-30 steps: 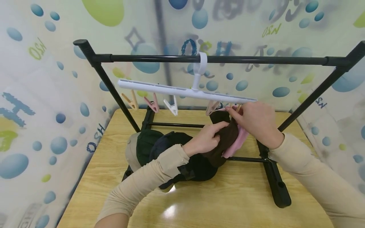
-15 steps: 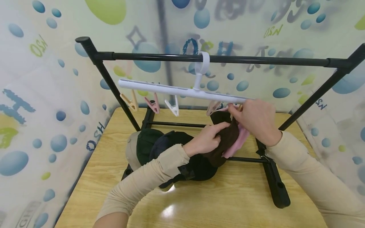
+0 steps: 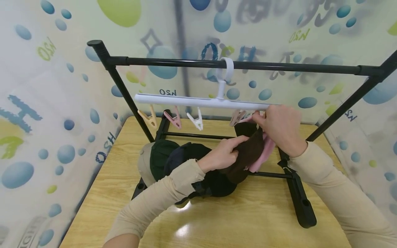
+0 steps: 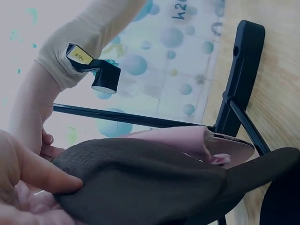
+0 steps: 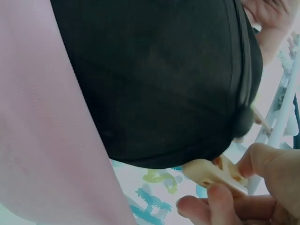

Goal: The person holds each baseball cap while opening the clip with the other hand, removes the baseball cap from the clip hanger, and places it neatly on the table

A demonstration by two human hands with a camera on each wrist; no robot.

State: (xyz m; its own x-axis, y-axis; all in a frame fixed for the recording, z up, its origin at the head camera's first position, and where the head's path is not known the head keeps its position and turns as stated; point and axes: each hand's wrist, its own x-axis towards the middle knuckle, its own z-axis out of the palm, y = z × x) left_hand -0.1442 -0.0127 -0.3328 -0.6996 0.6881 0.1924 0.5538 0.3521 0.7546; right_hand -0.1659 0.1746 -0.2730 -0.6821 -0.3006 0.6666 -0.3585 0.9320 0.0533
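My left hand (image 3: 220, 155) grips a dark brown cap (image 3: 248, 151) by its edge. In the left wrist view its thumb presses on the cloth of the cap (image 4: 140, 183). At the right end of the white hanger (image 3: 186, 100), my right hand (image 3: 282, 127) pinches a cream clothespin (image 5: 211, 176). In the right wrist view the clothespin's tip meets the cap's edge. A pink cap (image 3: 265, 155) hangs just behind and to the right of the brown one. In the head view the right hand hides the clothespin.
Several stacked caps (image 3: 167, 155) lie on the wooden table (image 3: 248, 220) left of the brown one. The hanger hooks over a black rack bar (image 3: 297, 67). Yellow (image 3: 149, 119), pink (image 3: 174, 119) and white (image 3: 196, 120) clothespins hang from its left half.
The hanger's left end has dipped, so it is nearer level, and its clothespins sit lower. The head view has shifted slightly. Both hands keep their holds.
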